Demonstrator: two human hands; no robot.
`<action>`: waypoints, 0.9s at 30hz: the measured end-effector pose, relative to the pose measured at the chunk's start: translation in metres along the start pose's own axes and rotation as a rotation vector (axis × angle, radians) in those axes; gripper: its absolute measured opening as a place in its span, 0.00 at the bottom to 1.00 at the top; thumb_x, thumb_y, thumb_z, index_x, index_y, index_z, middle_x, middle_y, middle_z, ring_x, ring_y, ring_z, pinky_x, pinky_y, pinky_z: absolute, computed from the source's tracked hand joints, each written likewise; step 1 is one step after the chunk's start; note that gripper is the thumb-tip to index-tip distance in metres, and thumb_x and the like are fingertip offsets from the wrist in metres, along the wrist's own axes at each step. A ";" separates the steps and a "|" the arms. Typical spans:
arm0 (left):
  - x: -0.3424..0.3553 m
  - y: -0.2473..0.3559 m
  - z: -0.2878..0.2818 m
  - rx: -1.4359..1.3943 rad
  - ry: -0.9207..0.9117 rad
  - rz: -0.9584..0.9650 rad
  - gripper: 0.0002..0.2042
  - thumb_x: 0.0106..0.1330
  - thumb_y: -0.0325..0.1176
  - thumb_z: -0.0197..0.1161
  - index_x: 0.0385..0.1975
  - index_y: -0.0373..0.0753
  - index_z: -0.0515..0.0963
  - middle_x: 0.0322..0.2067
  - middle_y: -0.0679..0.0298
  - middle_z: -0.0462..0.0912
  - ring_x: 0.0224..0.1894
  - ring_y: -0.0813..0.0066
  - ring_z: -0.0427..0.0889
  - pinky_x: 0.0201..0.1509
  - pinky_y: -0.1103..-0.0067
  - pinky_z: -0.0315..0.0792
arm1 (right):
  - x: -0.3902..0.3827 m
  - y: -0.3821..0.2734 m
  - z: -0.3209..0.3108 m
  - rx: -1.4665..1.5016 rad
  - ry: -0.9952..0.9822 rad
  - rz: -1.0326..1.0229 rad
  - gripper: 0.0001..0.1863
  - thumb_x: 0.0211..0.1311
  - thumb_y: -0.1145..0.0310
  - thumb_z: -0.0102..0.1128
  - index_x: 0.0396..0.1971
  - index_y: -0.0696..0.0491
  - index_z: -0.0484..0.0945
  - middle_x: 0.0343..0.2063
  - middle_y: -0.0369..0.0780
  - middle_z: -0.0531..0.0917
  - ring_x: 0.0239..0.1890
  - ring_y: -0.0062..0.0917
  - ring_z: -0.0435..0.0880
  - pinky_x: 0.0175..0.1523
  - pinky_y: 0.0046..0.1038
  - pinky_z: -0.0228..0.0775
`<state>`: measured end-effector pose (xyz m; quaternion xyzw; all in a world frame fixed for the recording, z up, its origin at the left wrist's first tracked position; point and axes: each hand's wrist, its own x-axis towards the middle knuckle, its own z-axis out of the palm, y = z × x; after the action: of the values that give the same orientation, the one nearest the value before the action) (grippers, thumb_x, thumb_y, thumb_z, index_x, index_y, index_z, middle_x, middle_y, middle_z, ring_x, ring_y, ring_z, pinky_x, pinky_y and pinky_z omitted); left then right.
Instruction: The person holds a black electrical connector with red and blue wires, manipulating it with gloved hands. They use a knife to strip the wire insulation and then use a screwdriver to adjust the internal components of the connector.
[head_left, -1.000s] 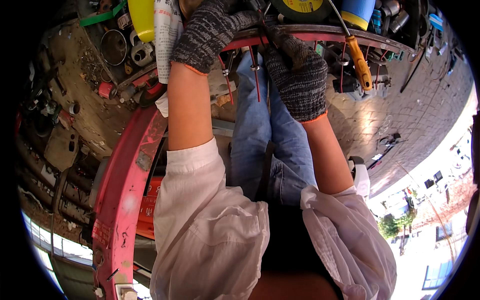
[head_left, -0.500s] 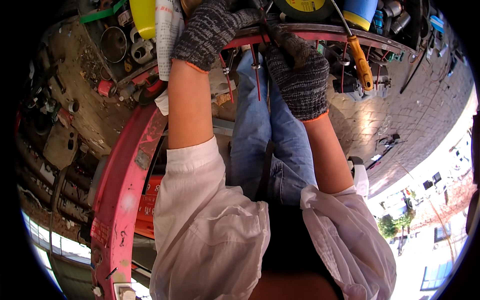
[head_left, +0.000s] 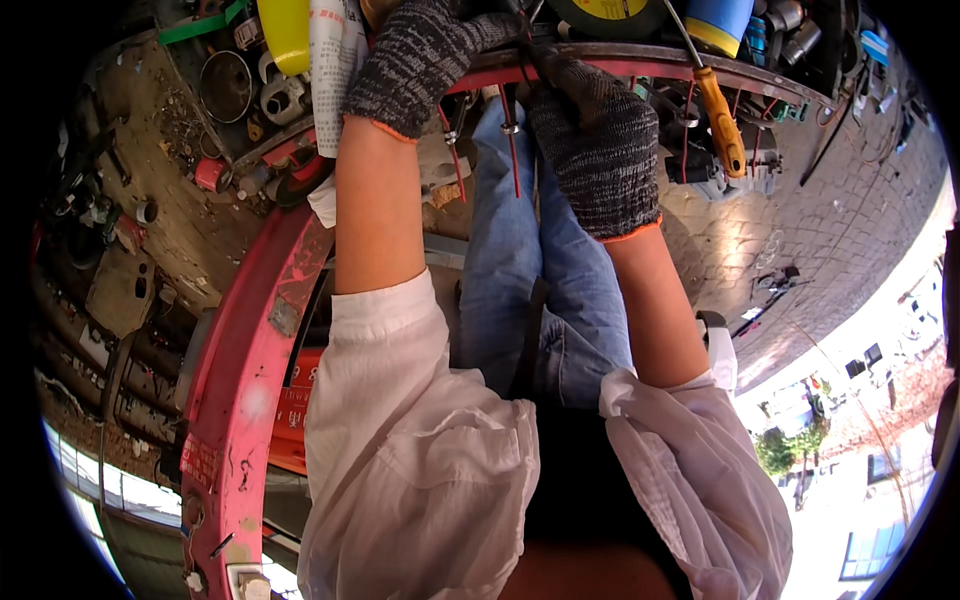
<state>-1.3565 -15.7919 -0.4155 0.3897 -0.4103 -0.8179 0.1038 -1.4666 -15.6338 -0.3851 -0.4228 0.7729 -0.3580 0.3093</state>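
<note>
My left hand (head_left: 425,65), in a dark grey knitted glove with an orange cuff, reaches over the edge of a red metal tray (head_left: 650,70). Its thumb points right toward a thin black cord-like piece (head_left: 526,62); its other fingers run out of the picture at the top. My right hand (head_left: 600,155), gloved alike, is closed at the tray's front edge beside that black piece. What lies inside its curled fingers is hidden. Thin red rods (head_left: 511,150) with metal collars hang from the edge between my hands. An orange-handled screwdriver (head_left: 718,120) hangs right of my right hand.
In the tray are a yellow container (head_left: 285,35), a folded newspaper (head_left: 334,80), a round disc (head_left: 610,12) with a yellow label and a blue-and-yellow cylinder (head_left: 718,25). A worn red metal frame (head_left: 240,340) curves along my left. Paving (head_left: 840,230) lies to the right.
My right hand has shifted very slightly, with its fingers still curled. My left hand stays almost where it was, and the view has moved a little.
</note>
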 end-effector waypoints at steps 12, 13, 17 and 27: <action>0.000 0.000 0.003 0.170 0.027 0.008 0.15 0.63 0.20 0.63 0.51 0.34 0.78 0.45 0.61 0.83 0.49 0.69 0.80 0.54 0.75 0.77 | -0.005 -0.009 0.004 0.062 0.048 0.094 0.16 0.61 0.70 0.63 0.49 0.54 0.84 0.41 0.50 0.86 0.43 0.42 0.86 0.50 0.35 0.78; 0.000 0.001 0.003 0.120 0.008 -0.005 0.16 0.63 0.20 0.64 0.51 0.33 0.78 0.45 0.61 0.83 0.48 0.69 0.80 0.54 0.75 0.77 | -0.005 -0.010 0.003 0.084 0.030 0.135 0.16 0.61 0.70 0.63 0.49 0.54 0.84 0.41 0.50 0.86 0.43 0.42 0.86 0.50 0.35 0.78; 0.001 0.009 0.008 0.190 -0.042 -0.003 0.17 0.63 0.21 0.65 0.53 0.33 0.78 0.46 0.62 0.84 0.48 0.69 0.81 0.56 0.75 0.76 | -0.003 -0.012 -0.001 0.113 0.023 0.173 0.15 0.61 0.70 0.63 0.48 0.55 0.84 0.41 0.50 0.87 0.44 0.40 0.87 0.51 0.33 0.78; -0.008 0.010 0.014 0.517 0.101 0.021 0.22 0.61 0.22 0.68 0.56 0.32 0.75 0.49 0.59 0.83 0.50 0.69 0.81 0.57 0.74 0.76 | -0.006 -0.017 0.001 0.229 0.040 0.255 0.15 0.61 0.71 0.65 0.48 0.56 0.85 0.38 0.48 0.88 0.41 0.34 0.89 0.47 0.30 0.79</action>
<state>-1.3627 -15.7862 -0.3982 0.4395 -0.6040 -0.6642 0.0294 -1.4557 -15.6357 -0.3711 -0.2760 0.7804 -0.4099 0.3831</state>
